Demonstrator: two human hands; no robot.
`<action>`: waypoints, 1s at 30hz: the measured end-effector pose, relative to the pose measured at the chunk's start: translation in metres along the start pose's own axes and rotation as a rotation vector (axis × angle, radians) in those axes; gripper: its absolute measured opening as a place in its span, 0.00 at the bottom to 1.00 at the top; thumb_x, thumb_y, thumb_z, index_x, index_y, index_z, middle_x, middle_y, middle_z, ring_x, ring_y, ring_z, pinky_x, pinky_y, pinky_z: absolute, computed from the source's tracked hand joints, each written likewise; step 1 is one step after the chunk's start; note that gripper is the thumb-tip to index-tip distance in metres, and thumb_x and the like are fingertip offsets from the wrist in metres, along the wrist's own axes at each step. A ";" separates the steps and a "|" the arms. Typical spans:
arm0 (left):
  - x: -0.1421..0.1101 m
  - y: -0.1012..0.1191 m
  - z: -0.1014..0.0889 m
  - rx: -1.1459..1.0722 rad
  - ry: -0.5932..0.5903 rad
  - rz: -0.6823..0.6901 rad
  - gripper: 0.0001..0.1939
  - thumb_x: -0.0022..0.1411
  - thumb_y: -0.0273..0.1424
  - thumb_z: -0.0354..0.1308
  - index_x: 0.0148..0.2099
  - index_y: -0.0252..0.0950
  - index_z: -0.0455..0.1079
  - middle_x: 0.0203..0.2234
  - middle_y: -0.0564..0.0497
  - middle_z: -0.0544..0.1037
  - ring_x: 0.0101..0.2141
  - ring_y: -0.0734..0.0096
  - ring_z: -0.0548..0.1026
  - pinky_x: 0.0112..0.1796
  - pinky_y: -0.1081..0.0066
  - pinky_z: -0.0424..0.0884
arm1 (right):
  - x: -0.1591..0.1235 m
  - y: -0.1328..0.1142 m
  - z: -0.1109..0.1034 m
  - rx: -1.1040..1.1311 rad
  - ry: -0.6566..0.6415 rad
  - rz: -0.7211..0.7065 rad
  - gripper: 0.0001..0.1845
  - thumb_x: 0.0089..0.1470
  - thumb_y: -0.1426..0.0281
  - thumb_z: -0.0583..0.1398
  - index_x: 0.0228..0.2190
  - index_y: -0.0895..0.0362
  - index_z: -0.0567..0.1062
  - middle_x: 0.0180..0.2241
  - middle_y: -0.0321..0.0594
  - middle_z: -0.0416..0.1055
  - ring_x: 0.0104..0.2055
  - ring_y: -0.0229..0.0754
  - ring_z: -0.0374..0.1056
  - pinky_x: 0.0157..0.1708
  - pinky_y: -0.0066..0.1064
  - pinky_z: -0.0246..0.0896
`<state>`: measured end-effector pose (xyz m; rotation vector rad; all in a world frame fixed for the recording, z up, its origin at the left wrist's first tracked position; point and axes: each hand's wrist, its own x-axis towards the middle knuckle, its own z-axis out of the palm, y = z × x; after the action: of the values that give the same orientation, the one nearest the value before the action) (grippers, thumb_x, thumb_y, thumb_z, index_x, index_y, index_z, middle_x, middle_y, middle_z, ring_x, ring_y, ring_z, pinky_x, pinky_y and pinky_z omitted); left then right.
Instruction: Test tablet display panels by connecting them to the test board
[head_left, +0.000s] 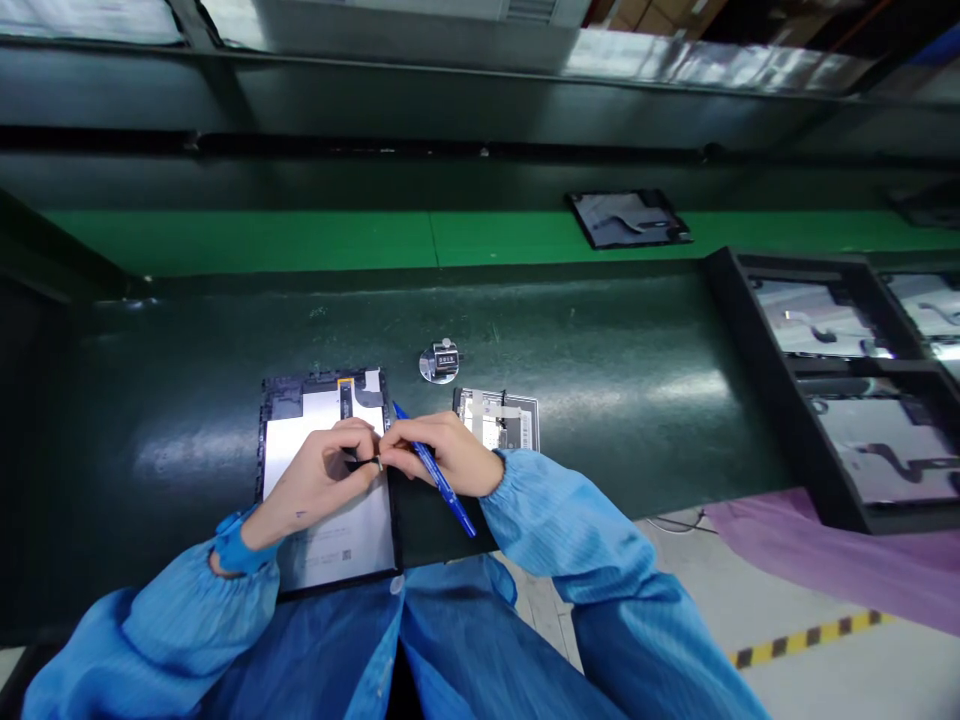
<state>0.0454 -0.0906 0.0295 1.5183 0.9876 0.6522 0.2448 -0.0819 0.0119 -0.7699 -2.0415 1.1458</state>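
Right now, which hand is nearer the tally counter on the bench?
Right. The right hand, holding the blue pen, sits just below the tally counter; the left hand lies farther left over the tablet.

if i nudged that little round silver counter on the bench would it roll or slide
The counter appears to sit flat on a round base on the dark green bench, so it would probably slide rather than roll. The bench looks glossy, so it may skid easily. It looks like metal, so likely dense for its size and hard to tip.

dark bench (600, 400): tablet (330, 480), counter (440, 362), tray (847, 380)
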 end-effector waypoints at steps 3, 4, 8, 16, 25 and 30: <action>-0.003 0.001 0.001 0.010 0.046 0.005 0.11 0.59 0.28 0.58 0.24 0.37 0.64 0.26 0.51 0.69 0.32 0.68 0.68 0.34 0.69 0.62 | 0.000 0.000 0.001 0.006 0.028 0.012 0.13 0.64 0.62 0.57 0.33 0.57 0.73 0.22 0.31 0.69 0.25 0.31 0.64 0.31 0.21 0.59; -0.005 0.001 0.001 0.010 0.064 0.004 0.10 0.59 0.29 0.59 0.25 0.37 0.67 0.26 0.50 0.71 0.33 0.67 0.69 0.35 0.70 0.63 | 0.001 0.000 0.001 0.009 0.038 0.012 0.13 0.64 0.62 0.57 0.32 0.57 0.73 0.23 0.31 0.69 0.25 0.31 0.64 0.31 0.21 0.58; -0.011 0.000 0.001 -0.034 0.142 -0.028 0.05 0.58 0.29 0.61 0.31 0.36 0.76 0.30 0.48 0.76 0.37 0.66 0.73 0.38 0.70 0.67 | 0.002 0.000 0.001 0.033 0.034 0.005 0.12 0.63 0.62 0.58 0.33 0.58 0.73 0.24 0.31 0.70 0.24 0.30 0.64 0.31 0.20 0.58; -0.010 -0.006 0.007 -0.166 0.171 -0.096 0.06 0.55 0.28 0.63 0.28 0.35 0.71 0.25 0.52 0.74 0.29 0.72 0.71 0.32 0.75 0.67 | 0.002 0.001 0.004 0.025 0.021 0.042 0.14 0.63 0.60 0.57 0.33 0.58 0.73 0.24 0.32 0.70 0.25 0.31 0.63 0.31 0.21 0.58; -0.010 -0.011 0.011 -0.234 0.154 -0.091 0.09 0.60 0.32 0.62 0.29 0.35 0.69 0.24 0.54 0.71 0.28 0.74 0.68 0.30 0.76 0.63 | 0.002 0.000 0.004 0.058 0.016 0.104 0.18 0.64 0.56 0.54 0.33 0.57 0.73 0.22 0.32 0.68 0.25 0.31 0.62 0.31 0.22 0.57; -0.011 -0.015 0.010 -0.219 0.158 -0.103 0.10 0.60 0.34 0.63 0.29 0.35 0.69 0.26 0.53 0.71 0.30 0.72 0.68 0.32 0.74 0.63 | 0.002 0.002 0.005 0.057 0.042 0.069 0.15 0.64 0.60 0.55 0.33 0.57 0.73 0.22 0.30 0.67 0.24 0.30 0.62 0.30 0.22 0.55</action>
<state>0.0448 -0.1050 0.0143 1.2313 1.0692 0.7886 0.2403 -0.0815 0.0084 -0.8349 -1.9528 1.2113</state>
